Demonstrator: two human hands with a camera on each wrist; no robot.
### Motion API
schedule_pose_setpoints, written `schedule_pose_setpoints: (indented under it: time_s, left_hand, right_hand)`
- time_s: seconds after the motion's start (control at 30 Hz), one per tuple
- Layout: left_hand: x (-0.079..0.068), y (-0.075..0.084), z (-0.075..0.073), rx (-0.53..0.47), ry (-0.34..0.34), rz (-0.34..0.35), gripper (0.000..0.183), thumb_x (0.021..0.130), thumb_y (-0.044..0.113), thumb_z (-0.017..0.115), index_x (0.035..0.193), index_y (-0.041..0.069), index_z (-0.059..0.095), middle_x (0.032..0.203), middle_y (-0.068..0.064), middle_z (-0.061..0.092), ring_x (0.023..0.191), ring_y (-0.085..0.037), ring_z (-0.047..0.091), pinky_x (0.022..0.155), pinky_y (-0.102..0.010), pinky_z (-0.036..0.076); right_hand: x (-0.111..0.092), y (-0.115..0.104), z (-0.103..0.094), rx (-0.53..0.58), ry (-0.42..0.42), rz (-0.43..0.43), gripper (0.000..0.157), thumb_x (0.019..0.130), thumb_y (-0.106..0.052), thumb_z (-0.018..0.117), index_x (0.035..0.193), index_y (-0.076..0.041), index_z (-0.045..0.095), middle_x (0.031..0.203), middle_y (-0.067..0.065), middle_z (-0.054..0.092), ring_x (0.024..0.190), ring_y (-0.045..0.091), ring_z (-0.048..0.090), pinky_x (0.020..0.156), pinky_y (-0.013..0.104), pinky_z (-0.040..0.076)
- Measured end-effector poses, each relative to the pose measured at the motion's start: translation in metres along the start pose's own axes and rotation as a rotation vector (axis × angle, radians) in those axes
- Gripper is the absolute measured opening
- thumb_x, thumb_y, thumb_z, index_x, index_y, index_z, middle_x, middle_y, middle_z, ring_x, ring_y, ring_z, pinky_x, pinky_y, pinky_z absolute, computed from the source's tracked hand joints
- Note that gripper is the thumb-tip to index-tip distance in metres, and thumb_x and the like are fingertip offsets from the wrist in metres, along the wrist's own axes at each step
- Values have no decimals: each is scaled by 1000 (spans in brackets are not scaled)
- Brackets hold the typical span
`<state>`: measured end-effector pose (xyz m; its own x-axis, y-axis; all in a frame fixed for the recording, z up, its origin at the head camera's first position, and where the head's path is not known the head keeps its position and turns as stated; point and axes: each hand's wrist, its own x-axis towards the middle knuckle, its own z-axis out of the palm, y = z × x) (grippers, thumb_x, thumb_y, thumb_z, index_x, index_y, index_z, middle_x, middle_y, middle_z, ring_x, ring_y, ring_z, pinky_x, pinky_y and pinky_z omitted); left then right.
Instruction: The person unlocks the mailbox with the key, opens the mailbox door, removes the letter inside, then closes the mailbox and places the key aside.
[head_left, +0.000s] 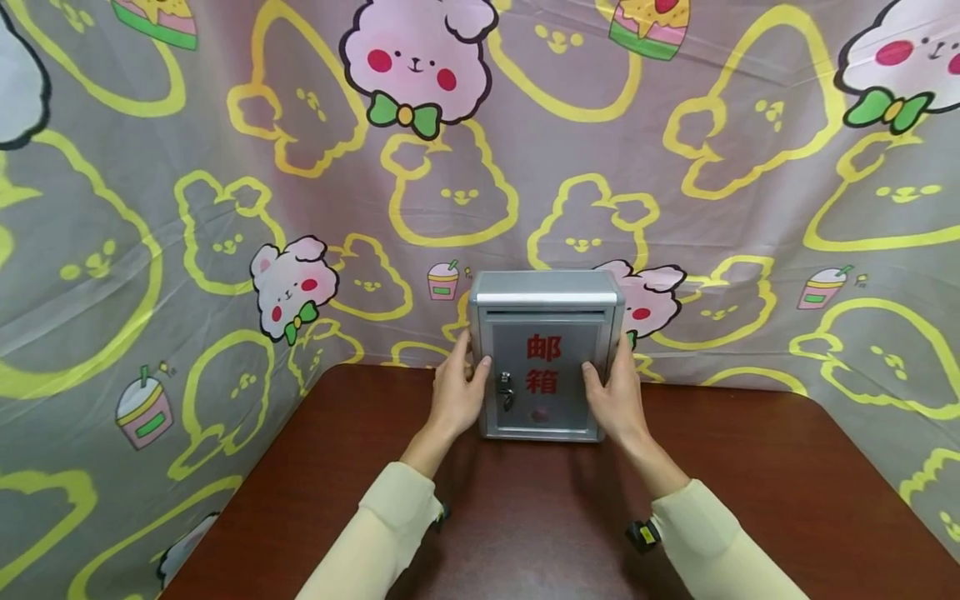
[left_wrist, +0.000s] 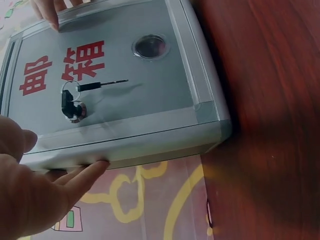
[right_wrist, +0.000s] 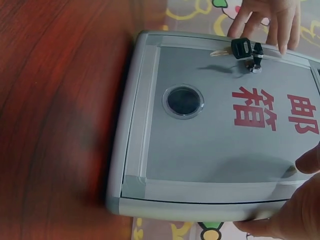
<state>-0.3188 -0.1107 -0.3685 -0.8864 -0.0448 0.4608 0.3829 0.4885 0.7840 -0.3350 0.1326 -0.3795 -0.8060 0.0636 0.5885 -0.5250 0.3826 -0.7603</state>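
Observation:
A grey metal mailbox (head_left: 558, 408) with red characters on its door stands upright toward the back of the table. My left hand (head_left: 459, 387) grips its left side, thumb on the front edge and fingers along the side wall. On the opposite side my right hand (head_left: 617, 392) holds it the same way, the thumb over the door's edge. A lock with keys (left_wrist: 70, 104) hanging from it sits on the door near the left thumb. Below the characters is a round window (right_wrist: 183, 101). A narrow slot runs across the top of the front.
The brown wooden table (head_left: 337, 483) extends around the box on both sides and in front. Behind and beside it hangs a patterned curtain (head_left: 420, 275) with cartoon animals, close to the table's back edge. Dark devices are strapped near both sleeves (head_left: 397, 508).

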Motion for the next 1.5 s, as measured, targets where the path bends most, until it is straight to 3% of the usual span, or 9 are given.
schedule_pose_setpoints:
  time_s: [0.2, 0.37, 0.73, 1.27, 1.5]
  left_hand:
    - [1, -5, 3, 34, 74, 43, 52, 104, 14, 60, 154, 13, 45, 144, -16, 59, 105, -35, 72, 82, -46, 62]
    - [2, -9, 6, 15, 94, 37, 50, 104, 13, 60, 152, 13, 47, 142, -16, 60, 100, -34, 74, 77, -46, 62]
    - [4, -11, 8, 14, 110, 41, 47, 103, 13, 62, 148, 11, 50, 139, -18, 62, 110, -35, 71, 88, -47, 61]
    - [14, -11, 14, 45, 111, 24, 44, 103, 16, 62, 146, 15, 52, 143, -16, 61, 105, -36, 72, 84, -49, 62]
    - [14, -13, 18, 27, 111, 12, 44, 104, 17, 61, 147, 15, 51, 145, -15, 59, 114, -34, 69, 89, -50, 60]
  right_hand:
    - [-3, 2, 3, -36, 0, 27, 73, 96, 2, 59, 159, 1, 21, 144, 29, 42, 136, 40, 40, 117, 54, 29]
    - [-3, 5, 5, -44, 2, 33, 73, 97, 1, 58, 160, -1, 21, 145, 29, 41, 137, 40, 39, 118, 54, 29]
    - [-4, 11, 6, -59, 15, 50, 70, 98, -1, 58, 159, -1, 23, 145, 29, 42, 137, 41, 41, 118, 56, 30]
    - [6, 16, 4, -71, 1, 45, 66, 99, -1, 56, 156, 3, 23, 145, 31, 42, 135, 43, 42, 117, 56, 31]
    - [6, 18, 1, -84, -16, 64, 67, 100, -3, 57, 157, 1, 22, 145, 31, 43, 134, 44, 43, 116, 57, 32]
